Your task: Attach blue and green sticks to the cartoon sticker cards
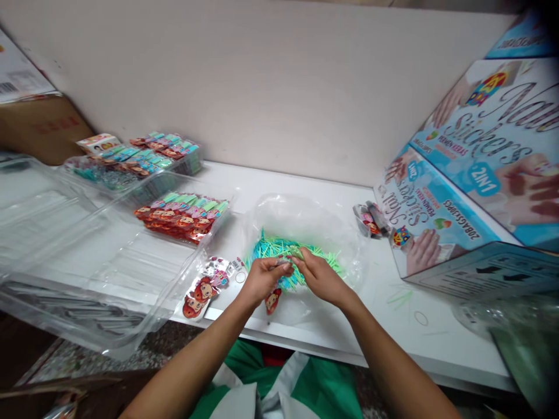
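Note:
My left hand [263, 280] is closed on a small printed packet [273, 301] with a red-haired cartoon figure, whose lower end hangs below the fingers. My right hand [322, 278] meets it from the other side, its fingertips pinched on light green sticks [296, 252] at the packet's upper end. Both hands are above a transparent plastic bag [305, 212] full of loose green and blue thin sticks [271, 247]. Left of my hands, flat packets [203, 291] with the same figure lie by the table's front edge.
A transparent tray [187, 224] holds rows of filled packets; more filled trays [144, 157] stand behind it. Large empty plastic trays [96, 256] spread over the left side. Blue-and-white cartons [471, 169] stand at right, with a small dark bundle [371, 220] and loose sticks [400, 298] nearby.

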`<action>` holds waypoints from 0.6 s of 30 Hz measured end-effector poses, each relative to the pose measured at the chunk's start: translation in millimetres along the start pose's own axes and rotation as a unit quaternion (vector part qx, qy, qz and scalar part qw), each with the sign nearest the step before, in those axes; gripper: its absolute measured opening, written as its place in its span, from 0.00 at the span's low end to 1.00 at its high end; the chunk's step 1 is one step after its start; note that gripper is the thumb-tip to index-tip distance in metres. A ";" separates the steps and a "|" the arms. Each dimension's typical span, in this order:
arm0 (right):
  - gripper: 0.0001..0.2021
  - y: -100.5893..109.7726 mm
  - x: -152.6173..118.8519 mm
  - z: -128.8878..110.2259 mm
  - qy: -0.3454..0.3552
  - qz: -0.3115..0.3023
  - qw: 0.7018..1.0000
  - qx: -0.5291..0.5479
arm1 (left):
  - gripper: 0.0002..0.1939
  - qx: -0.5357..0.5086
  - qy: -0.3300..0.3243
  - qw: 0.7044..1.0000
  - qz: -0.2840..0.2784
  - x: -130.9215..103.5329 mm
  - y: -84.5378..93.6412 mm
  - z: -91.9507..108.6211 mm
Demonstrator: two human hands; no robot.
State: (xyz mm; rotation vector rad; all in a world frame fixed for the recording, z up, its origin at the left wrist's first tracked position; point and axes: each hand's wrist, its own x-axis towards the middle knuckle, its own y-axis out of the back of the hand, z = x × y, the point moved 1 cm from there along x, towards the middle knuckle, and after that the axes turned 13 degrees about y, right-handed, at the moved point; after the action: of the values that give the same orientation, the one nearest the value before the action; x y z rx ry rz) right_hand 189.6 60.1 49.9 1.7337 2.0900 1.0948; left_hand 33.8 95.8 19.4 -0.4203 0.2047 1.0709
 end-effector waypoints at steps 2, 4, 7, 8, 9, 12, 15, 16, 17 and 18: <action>0.11 5.0 -0.5 -1.3 0.008 -0.015 1.000 -0.022 | 0.10 0.010 -0.004 1.000 0.029 -0.5 2.0 0.8; 0.11 10.9 -1.3 -1.9 0.014 -0.036 0.998 -0.042 | 0.10 0.025 -0.015 0.998 0.057 -1.0 3.4 0.6; 0.11 18.7 -2.0 -2.6 0.030 -0.075 0.995 -0.054 | 0.10 0.075 -0.053 0.992 0.092 -2.3 4.6 -1.1; 0.11 20.6 -1.8 -3.0 0.034 -0.087 0.994 -0.055 | 0.10 0.097 -0.063 0.989 0.097 -3.0 4.8 -1.9; 0.11 22.2 -1.3 -3.7 0.037 -0.099 0.993 -0.059 | 0.11 0.118 -0.071 0.986 0.099 -3.8 4.9 -2.6; 0.10 25.7 1.7 -7.1 0.041 -0.145 0.985 -0.085 | 0.10 0.178 -0.117 0.972 0.098 -6.3 6.7 -2.9; 0.09 28.2 5.5 -12.8 0.051 -0.204 0.969 -0.126 | 0.06 0.244 -0.215 0.939 0.112 -7.9 10.9 0.8; 0.09 28.8 6.6 -14.8 0.051 -0.225 0.962 -0.144 | 0.05 0.265 -0.245 0.926 0.112 -8.1 12.5 2.5; 0.09 29.2 7.7 -16.7 0.046 -0.245 0.954 -0.165 | 0.05 0.289 -0.272 0.912 0.107 -8.3 13.8 4.3; 0.08 29.2 8.6 -18.7 0.040 -0.261 0.946 -0.188 | 0.06 0.319 -0.294 0.895 0.100 -8.4 14.5 6.0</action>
State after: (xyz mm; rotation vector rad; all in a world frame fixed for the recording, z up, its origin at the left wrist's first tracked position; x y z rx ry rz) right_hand 198.3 61.3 84.6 0.9023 2.0367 1.2884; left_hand 16.8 97.6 24.5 0.5316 0.0475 1.2135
